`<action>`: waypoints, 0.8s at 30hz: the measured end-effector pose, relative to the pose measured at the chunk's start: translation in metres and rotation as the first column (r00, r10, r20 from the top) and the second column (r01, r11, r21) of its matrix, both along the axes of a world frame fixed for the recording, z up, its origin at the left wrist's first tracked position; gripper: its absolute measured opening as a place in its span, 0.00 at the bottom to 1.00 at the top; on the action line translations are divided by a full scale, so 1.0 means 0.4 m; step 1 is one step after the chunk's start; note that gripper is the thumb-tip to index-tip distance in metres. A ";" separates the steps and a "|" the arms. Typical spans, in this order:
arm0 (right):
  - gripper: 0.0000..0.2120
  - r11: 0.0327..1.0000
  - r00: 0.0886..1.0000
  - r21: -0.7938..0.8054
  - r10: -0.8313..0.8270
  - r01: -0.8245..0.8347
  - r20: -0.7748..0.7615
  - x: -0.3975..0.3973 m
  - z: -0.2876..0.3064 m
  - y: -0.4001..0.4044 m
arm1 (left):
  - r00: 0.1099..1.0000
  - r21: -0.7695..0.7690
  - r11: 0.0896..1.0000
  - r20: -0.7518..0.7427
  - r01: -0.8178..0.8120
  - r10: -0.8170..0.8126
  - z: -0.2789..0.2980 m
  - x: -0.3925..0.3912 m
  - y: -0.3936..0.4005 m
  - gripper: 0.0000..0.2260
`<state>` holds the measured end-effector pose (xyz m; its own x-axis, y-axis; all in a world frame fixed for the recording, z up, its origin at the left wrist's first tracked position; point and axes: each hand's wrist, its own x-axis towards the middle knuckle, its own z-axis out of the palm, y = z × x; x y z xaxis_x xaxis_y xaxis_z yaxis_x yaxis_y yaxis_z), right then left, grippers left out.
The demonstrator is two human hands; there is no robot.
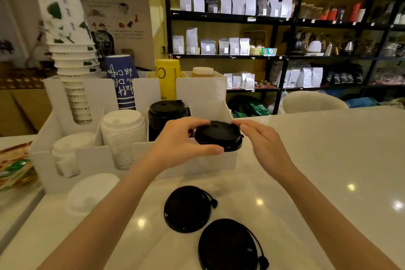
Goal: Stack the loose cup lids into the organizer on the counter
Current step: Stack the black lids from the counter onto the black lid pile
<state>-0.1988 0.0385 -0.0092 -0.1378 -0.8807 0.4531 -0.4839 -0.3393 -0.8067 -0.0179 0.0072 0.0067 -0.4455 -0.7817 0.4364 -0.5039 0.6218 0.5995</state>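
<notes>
A black cup lid (219,136) hovers over the right front compartment of the white organizer (92,155). My left hand (179,140) grips its left edge with thumb and fingers. Fingertips of my right hand (260,140) touch its right edge. Behind it a stack of black lids (167,114) fills a compartment, and two stacks of white lids (123,129) (70,149) stand further left. Two loose black lids (188,208) (228,245) lie on the counter in front of me, and a loose white lid (92,193) lies to their left.
Stacked paper cups (72,50), a blue cup stack (122,85) and a yellow cup stack (167,79) stand in the organizer's back slots. A colourful packet (15,166) lies at the left. The white counter (328,160) stretches right; dark shelves of bags stand behind.
</notes>
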 end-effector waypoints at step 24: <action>0.19 0.953 0.928 -0.073 0.302 -0.293 0.217 0.185 0.043 -0.218 | 0.897 -0.147 0.913 -0.300 -0.381 0.326 0.010 0.107 -0.151 0.23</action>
<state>-0.1250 -0.0487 0.0080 0.0261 -0.8792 0.4757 -0.1648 -0.4731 -0.8654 0.0247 -0.0532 0.0109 -0.0031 -0.7515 0.6598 -0.5534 0.5508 0.6247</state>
